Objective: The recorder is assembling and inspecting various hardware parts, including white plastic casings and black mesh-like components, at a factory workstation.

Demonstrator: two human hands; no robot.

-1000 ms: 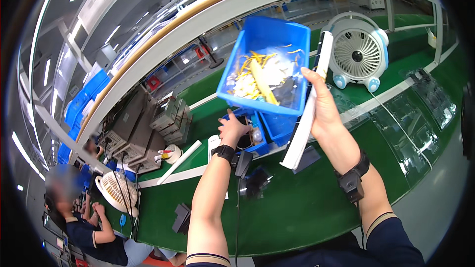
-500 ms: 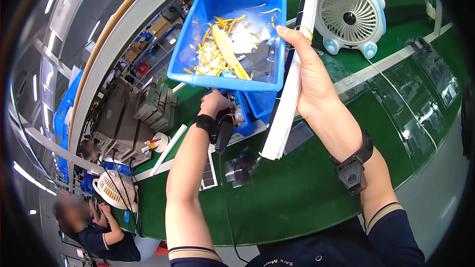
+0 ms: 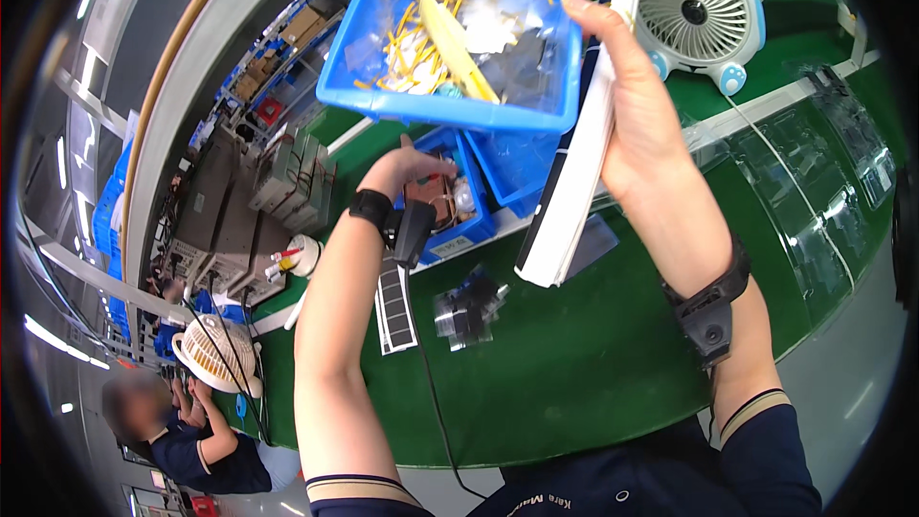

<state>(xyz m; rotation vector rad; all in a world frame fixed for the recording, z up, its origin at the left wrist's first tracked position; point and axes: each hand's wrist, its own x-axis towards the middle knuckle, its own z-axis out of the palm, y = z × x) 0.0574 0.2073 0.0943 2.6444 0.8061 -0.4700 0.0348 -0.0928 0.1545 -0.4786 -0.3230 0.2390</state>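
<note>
Head view shows my right hand [image 3: 643, 134] clasping the long white flat panel [image 3: 577, 148], now raised higher, while my left hand [image 3: 410, 170] has sunk fingers-hidden into the small blue plastic bin [image 3: 466, 220], grip unclear.

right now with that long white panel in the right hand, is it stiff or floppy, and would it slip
The long white panel probably is stiff: it stays straight though the right hand grips only its upper part. It looks light for its length, since one hand holds it up. Its smooth surface may slip, and the lower end hangs free over the green table.
</note>
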